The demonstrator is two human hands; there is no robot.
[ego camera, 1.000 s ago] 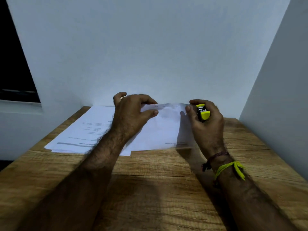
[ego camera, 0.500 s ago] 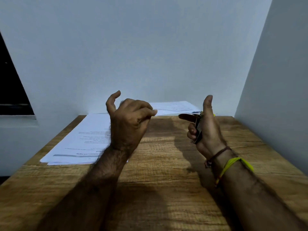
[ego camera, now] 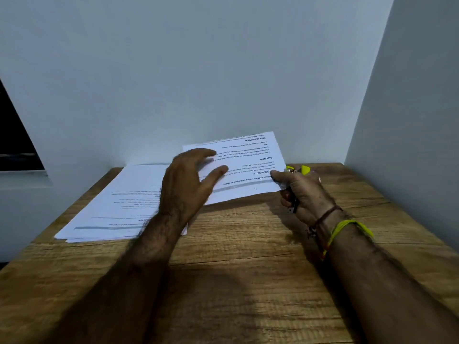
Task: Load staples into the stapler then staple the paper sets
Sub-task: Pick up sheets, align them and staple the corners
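Note:
My right hand grips a small yellow and black stapler, mostly hidden in the fist, and its thumb presses the near right corner of a printed paper set. That set lies raised against the back wall, text facing away from me. Over its left part hovers my left hand, fingers spread and loosely bent; whether it touches the sheet is unclear. A second stack of printed papers lies flat on the left of the wooden table.
White walls close off the back and the right side of the table. A dark window opening is at the far left. The table's near half holds only my forearms.
The paper set has come back toward me from the back wall, and my right thumb now pins its corner. My left hand has gone from curled in the air to spread over the sheet.

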